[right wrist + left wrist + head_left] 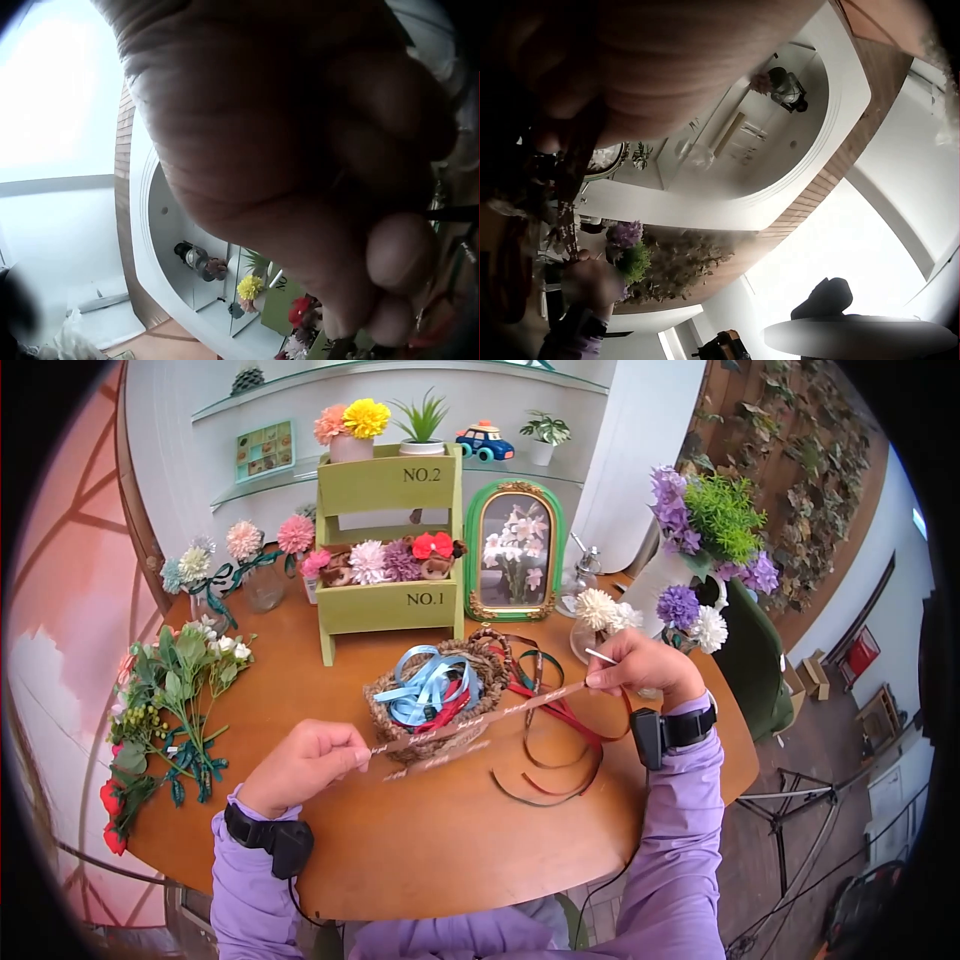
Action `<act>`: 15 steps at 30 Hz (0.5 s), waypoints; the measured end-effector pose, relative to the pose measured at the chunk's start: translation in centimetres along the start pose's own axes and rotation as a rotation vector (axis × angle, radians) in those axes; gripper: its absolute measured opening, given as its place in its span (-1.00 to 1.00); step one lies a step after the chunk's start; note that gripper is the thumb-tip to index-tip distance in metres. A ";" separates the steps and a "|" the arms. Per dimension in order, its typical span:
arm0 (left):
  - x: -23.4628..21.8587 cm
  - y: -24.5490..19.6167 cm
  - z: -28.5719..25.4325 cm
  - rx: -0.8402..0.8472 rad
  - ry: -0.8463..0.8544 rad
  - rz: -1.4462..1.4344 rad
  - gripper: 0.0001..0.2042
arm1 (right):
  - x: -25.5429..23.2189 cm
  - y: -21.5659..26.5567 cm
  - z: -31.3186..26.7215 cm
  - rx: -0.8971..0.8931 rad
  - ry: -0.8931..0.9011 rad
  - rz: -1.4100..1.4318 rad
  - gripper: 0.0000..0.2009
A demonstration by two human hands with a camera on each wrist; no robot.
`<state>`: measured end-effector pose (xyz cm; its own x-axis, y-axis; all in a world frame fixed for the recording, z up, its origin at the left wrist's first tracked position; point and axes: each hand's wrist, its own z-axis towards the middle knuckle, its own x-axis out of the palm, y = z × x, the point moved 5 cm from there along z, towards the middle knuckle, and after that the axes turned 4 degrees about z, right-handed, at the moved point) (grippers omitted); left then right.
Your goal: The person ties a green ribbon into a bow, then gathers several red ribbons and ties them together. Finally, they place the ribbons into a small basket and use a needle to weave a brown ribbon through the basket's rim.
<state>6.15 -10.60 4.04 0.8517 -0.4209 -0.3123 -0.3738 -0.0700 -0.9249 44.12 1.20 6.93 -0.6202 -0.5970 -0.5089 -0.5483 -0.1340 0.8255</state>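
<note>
A brown ribbon with pale lettering (pixel 540 700) stretches taut between my two hands, slanting up to the right. My left hand (pixel 310 760) pinches its left end between thumb and fingers. At the other end, my right hand (pixel 655 668) grips the ribbon, and a short thin white stick (pixel 601 656) pokes out from its fingers. Behind and below the ribbon sits a woven basket (pixel 492 672) holding coiled light blue ribbon (pixel 428 690) and some red ribbon. Another lettered strip (pixel 440 759) shows just under the taut one. In the left wrist view the ribbon (pixel 568 225) runs toward the right hand.
Loose dark and red ribbons (pixel 570 760) trail right of the basket. Artificial flower stems (pixel 185 680) lie at the left. A green two-tier stand (pixel 390 610), a framed flower picture (pixel 515 550) and a white vase of flowers (pixel 650 595) stand at the back.
</note>
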 end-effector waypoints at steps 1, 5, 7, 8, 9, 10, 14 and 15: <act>0.2 0.1 0.1 0.006 0.007 0.003 -0.82 | -0.2 -0.5 -0.3 0.091 -0.029 -0.117 -0.86; 0.7 0.9 0.7 0.050 0.034 0.112 -0.81 | -1.0 -2.1 0.2 0.223 -0.118 -0.301 -0.86; 0.5 1.2 0.9 0.051 0.022 0.157 -0.80 | -1.2 -2.8 0.1 0.250 -0.139 -0.300 -0.86; 0.3 1.3 1.0 0.052 0.001 0.215 -0.80 | -1.5 -3.0 0.2 0.202 -0.223 -0.297 -0.83; 0.1 1.4 1.1 0.053 -0.021 0.274 -0.79 | -1.8 -3.0 0.3 0.153 -0.305 -0.294 -0.80; 0.1 1.5 1.1 0.053 -0.020 0.275 -0.79 | -1.6 -2.9 0.6 0.153 -0.306 -0.293 -0.80; 0.0 1.6 1.2 0.058 -0.032 0.277 -0.79 | -0.8 -2.8 3.3 0.097 -0.486 -0.267 -0.80; 0.0 1.7 1.3 0.050 -0.027 0.289 -0.80 | -0.4 -3.2 4.4 0.116 -0.501 -0.313 -0.79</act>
<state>5.96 -9.56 2.22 0.7225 -0.3924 -0.5692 -0.5843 0.0937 -0.8061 43.68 5.30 3.39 -0.5927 -0.0934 -0.8000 -0.7878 -0.1397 0.5999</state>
